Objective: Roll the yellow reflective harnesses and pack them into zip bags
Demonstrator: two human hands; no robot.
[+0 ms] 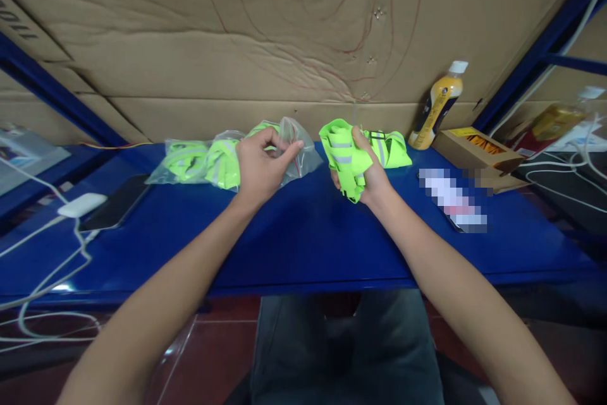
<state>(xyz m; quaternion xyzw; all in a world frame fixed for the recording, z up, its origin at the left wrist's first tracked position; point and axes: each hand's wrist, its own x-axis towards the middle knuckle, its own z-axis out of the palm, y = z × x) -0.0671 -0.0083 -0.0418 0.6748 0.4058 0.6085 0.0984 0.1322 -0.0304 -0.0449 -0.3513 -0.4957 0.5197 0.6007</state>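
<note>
My right hand point(374, 171) is wrapped round a folded neon-green reflective vest point(340, 146) with grey stripes, held up over the blue table point(303, 234). Just behind that hand lies another neon-green strap bundle point(396, 149) with a dark buckle. My left hand point(260, 162) is closed in a pinch at the clear zip bag point(303, 149), whose mouth has a red line and points toward the vest. More neon-green bundles in clear plastic point(187, 162) lie left of this hand, and part of them is hidden behind it.
A yellow drink bottle point(439, 105) stands at the back right beside an open cardboard box point(478, 155). A phone point(453, 199) with a blurred-out screen lies nearer. On the left are a dark phone point(116, 203), a white charger point(83, 205) and cables. A cardboard wall point(213, 64) closes off the back.
</note>
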